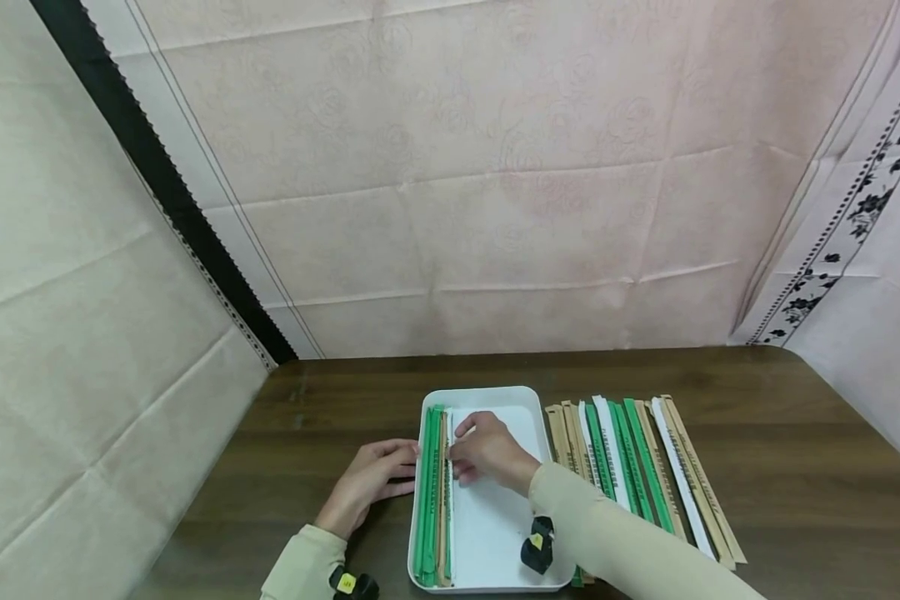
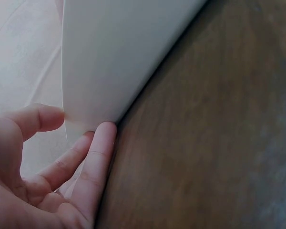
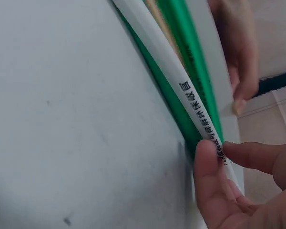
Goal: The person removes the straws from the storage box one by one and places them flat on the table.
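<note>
A white tray point(image 1: 495, 537) stands on the table, with green and tan paper-wrapped straws point(image 1: 428, 508) lying lengthwise along its left side. My right hand point(image 1: 491, 450) reaches into the tray and pinches a white wrapped straw point(image 3: 181, 78) near one end, between thumb and fingertips. Dark print runs along this straw, and it lies beside the green and tan ones. Outside the tray's left wall, my left hand point(image 1: 378, 479) has its fairly straight fingers against the wall. Its thumb point(image 2: 51, 118) touches the rim edge in the left wrist view.
Right of the tray lies a row of several tan, green and white wrapped straws point(image 1: 636, 467), partly covered by my right forearm. The brown wooden table point(image 1: 810, 467) ends at pale hanging cloth point(image 1: 525, 208) behind and on both sides.
</note>
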`<state>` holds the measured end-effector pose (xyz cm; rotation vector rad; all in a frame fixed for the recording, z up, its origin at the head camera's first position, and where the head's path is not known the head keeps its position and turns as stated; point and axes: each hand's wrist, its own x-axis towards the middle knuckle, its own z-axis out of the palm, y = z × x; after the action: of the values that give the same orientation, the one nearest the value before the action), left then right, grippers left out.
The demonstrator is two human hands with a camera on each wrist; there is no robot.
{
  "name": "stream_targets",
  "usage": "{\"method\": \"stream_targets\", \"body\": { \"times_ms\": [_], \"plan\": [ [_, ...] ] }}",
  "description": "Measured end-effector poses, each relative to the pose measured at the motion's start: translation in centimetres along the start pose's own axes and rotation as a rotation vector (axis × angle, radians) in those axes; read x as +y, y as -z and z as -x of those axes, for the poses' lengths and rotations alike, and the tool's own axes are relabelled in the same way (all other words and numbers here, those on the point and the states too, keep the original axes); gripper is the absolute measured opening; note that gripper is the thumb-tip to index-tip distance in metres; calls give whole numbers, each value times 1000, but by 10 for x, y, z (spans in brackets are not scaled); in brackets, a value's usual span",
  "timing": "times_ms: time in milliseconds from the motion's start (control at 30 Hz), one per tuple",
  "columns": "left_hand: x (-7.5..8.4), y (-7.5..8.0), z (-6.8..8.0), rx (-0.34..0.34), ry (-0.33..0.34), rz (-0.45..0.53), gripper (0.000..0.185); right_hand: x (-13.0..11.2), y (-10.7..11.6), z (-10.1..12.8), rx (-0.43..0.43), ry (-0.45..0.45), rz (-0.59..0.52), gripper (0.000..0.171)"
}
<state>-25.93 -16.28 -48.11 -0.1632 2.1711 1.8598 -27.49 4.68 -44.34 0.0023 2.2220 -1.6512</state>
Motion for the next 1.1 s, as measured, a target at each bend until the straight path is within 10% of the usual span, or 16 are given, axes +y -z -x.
{"method": "stream_targets", "body": {
  "times_ms": [467, 1100],
  "plan": [
    [-1, -2, 0, 37, 8, -34, 49, -6, 78, 14, 67, 75, -250, 33],
    [-3, -1, -2, 47, 6, -30, 52, 71, 208, 62, 205, 109, -260, 46]
  ]
}}
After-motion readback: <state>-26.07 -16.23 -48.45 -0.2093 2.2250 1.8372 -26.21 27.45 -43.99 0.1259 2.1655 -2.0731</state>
